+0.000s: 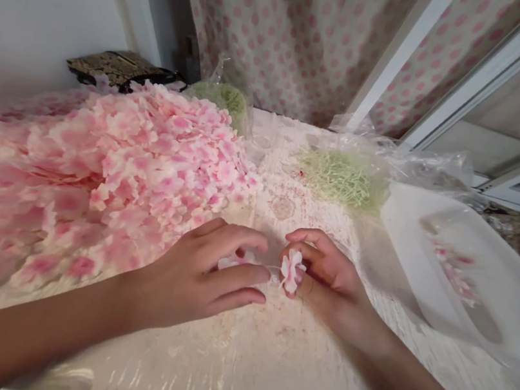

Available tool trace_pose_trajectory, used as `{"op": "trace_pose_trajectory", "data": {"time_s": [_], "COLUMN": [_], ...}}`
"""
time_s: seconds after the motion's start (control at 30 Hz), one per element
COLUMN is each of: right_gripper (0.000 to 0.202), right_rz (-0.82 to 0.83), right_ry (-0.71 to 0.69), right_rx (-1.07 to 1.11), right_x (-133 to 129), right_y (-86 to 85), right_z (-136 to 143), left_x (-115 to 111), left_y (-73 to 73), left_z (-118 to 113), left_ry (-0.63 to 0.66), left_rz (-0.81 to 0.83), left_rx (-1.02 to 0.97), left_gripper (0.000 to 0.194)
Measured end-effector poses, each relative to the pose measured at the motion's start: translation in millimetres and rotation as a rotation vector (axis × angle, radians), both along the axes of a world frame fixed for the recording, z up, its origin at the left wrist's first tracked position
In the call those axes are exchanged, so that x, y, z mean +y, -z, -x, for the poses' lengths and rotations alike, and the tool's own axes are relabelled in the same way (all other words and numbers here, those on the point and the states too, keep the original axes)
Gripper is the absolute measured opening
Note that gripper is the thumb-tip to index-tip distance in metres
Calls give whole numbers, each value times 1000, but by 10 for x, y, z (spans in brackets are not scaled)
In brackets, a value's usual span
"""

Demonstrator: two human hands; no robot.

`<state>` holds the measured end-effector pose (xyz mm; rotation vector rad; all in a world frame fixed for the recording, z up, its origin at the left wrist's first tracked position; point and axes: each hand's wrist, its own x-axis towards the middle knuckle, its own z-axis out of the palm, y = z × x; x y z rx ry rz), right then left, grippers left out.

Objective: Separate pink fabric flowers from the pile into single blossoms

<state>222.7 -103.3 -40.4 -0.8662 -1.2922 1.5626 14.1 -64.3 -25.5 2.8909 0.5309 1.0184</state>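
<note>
Near the middle of the table [195,368], my right hand [330,277] pinches a small pink-and-white flower [291,271] between thumb and fingers. My left hand [215,266] faces it with its fingers apart and slightly curled. Behind the left fingers a pale petal piece [235,260] shows in part; the fingers hide the rest, and no firm grip on it is visible. A thin pale strand reaches from near the left fingertips toward the flower. A large heap of pink flowers [149,152] spreads over the left side.
Pale green stems [345,178] in clear plastic lie at the back centre-right. A white tray [409,243] with a few pink pieces [457,277] stands at the right. Behind the heap are a bagged green bundle [228,99] and a patterned bag [117,66]. A dotted curtain [294,31] hangs behind.
</note>
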Motion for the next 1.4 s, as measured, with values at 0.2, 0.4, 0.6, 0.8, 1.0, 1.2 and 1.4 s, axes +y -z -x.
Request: {"op": "trace_pose_trajectory", "data": {"time_s": [0.2, 0.4, 0.6, 0.8, 1.0, 1.2, 1.4], "right_gripper": [30, 34, 33, 26, 19, 10, 14], "right_rz": [88, 103, 142, 74, -292, -300, -234], "right_ry": [-39, -30, -3, 61, 495, 279, 152], "right_rx": [-13, -1, -7, 9, -585, -1149, -1193], "right_x": [-7, -7, -1, -12, 76, 174, 156], "right_y": [-26, -70, -67, -37, -80, -210, -167], "right_z": [28, 18, 21, 15, -205, -466, -435], "left_x": [-36, -23, -28, 40, 88, 173, 256], "left_y": [-53, -68, 3, 10, 28, -64, -163], "left_z": [6, -9, -44, -51, -59, 27, 68], "left_ry": [138, 87, 82, -13, -108, -291, -313], "left_rz": [571, 1130, 780, 1180, 1292, 1187, 1097], "left_rx": [-40, -35, 63, -112, -196, -152, -5], "left_gripper": [15, 16, 11, 10, 10, 20, 30]}}
